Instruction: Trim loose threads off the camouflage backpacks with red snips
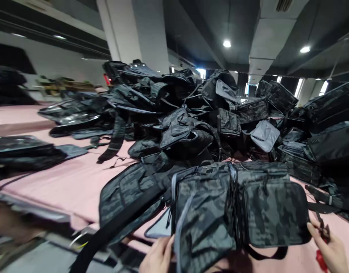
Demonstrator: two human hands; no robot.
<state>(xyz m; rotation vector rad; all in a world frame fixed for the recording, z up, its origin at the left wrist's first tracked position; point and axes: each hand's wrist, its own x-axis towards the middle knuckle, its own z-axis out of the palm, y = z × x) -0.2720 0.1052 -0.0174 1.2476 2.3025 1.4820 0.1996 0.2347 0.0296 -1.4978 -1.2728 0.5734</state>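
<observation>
Beyond both hands, spread across a pink table (63, 185): a big heap of dark bags (191, 113), flattened bags farther left (21, 151), more stacked off to the right (330, 125). Closer in, between the hands: one camouflage bag (234, 212), lying flat, front pocket up, lower edge at the near rim of the table. Trailing from it toward the lower left, past the left hand: a wide black strap (114, 227).

Left hand (159, 258) curled on the bag's lower left corner, gripping the fabric edge. Right hand (329, 248) just off the pocket's right edge, fingertips touching or nearly so, fingers closed around small red-handled scissors (321, 242); blades hard to make out.

Best handled, by the look of it, with the left hand holding the cloth taut and the scissor tips kept clear of seam and pocket. In the way: the loose strap, and the black strap ends (319, 197) beyond the right hand, both easy to snag.
</observation>
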